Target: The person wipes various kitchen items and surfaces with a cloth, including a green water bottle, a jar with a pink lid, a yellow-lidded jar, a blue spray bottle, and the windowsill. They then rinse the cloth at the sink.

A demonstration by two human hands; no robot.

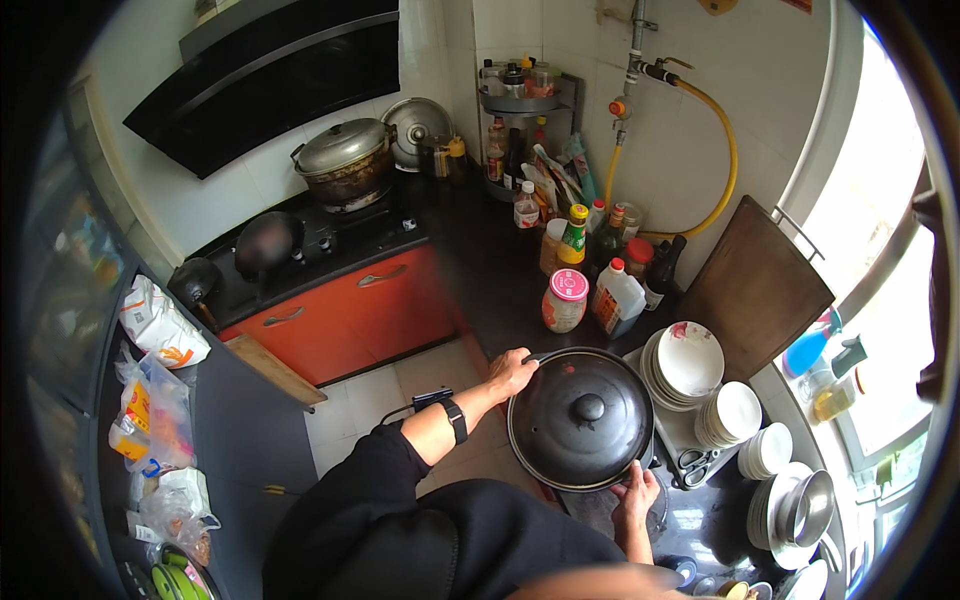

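Note:
A large round pan (523, 459) with a dark domed lid (559, 405) and a black knob (589, 407) is in front of me, at the counter's edge. My left hand (514, 373) grips the pan's far-left side, where a handle is partly covered by the fingers. At the near-right side my right hand (637, 493) holds the rim, thumb up and fingers curled beneath. The lid sits on the pan and hides what is inside. How far the pan's underside rests on the counter cannot be seen.
Stacked plates (690, 360), bowls (727, 412) and scissors (696, 466) are to the right. Beyond the pan stand a pink-lidded jar (566, 300), a plastic jug (619, 296) and several bottles. A cutting board (757, 285) leans by the window. A lidded pot (345, 165) occupies the stove.

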